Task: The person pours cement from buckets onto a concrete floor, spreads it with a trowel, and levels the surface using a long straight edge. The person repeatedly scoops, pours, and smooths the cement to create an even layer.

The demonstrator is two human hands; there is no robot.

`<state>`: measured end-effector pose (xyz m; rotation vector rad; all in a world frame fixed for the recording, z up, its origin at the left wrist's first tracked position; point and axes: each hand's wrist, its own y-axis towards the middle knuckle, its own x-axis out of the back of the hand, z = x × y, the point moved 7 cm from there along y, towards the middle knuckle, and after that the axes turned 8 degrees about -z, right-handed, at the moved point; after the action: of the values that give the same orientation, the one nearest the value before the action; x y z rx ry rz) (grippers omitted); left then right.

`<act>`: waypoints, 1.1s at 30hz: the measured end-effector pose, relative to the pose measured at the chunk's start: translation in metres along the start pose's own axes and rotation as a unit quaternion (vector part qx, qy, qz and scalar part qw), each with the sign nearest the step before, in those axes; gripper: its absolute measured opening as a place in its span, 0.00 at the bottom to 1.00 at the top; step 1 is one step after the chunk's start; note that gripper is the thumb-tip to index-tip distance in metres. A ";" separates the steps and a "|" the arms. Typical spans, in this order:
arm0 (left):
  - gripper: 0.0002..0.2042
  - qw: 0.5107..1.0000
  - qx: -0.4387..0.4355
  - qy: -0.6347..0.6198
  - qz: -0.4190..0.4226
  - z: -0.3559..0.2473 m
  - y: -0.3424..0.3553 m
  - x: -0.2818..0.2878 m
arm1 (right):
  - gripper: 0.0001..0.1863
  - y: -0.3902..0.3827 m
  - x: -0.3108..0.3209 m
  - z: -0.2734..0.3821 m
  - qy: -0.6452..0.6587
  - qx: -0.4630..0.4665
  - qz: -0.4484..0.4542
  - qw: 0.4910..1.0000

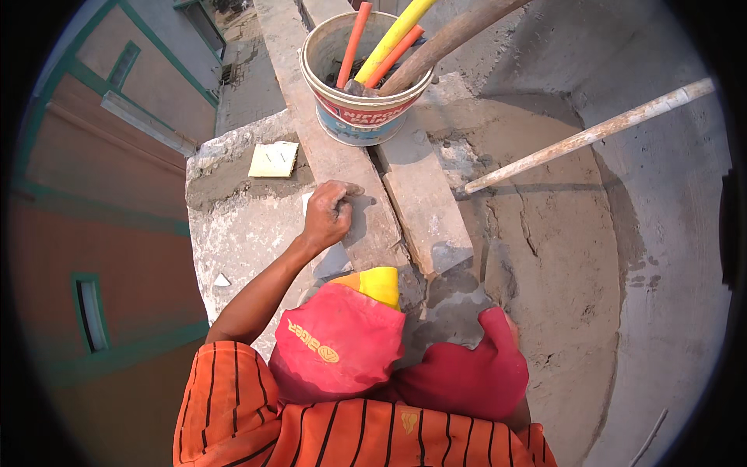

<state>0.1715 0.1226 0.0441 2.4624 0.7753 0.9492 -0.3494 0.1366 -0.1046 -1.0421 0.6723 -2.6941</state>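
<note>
My left hand (330, 212) rests near a long, worn grey plank (366, 226), its fingers curled in and the knuckles dusty. What it holds, if anything, is hidden. A pale, flat piece (333, 261) shows partly under my left wrist and forearm, lying over the edge of the plank. My right hand is hidden behind the red trouser leg (467, 373); only a bit of that arm shows beside it. Ahead of my left hand stands a paint bucket (362, 128) holding a wooden handle (451, 47), a yellow handle (397, 39) and orange handles (355, 43).
A pale yellow square piece (273, 159) and a small white shard (222, 279) lie on the rough concrete ledge (233, 233). A mortar-stained pole (591, 138) leans at right over grey mortar (560, 257). Beyond the ledge's left edge a painted wall (117, 257) drops away.
</note>
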 end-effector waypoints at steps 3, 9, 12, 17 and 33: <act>0.15 0.999 0.026 -0.024 -0.032 -0.002 0.013 0.001 | 0.18 -0.013 -0.022 0.002 -0.014 0.022 0.049 0.998; 0.09 0.986 0.054 -0.105 0.116 -0.022 0.031 -0.073 | 0.17 -0.059 -0.039 -0.012 0.009 0.048 -0.016 0.999; 0.11 0.975 0.037 -0.151 0.160 -0.030 0.050 -0.095 | 0.16 -0.081 0.003 -0.037 -0.012 0.007 -0.132 0.991; 0.09 0.954 -0.123 -0.030 0.273 -0.059 0.071 -0.162 | 0.16 -0.199 0.110 -0.139 -0.144 -0.144 -0.338 0.919; 0.17 0.651 -0.387 0.006 0.653 -0.246 -0.063 -0.322 | 0.15 -0.333 0.227 -0.311 -0.425 -0.342 -0.129 0.828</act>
<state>-0.2222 0.0099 0.0249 1.8426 -1.4304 1.2548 -0.7267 0.4666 -0.0167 -2.4112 1.3593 -1.7555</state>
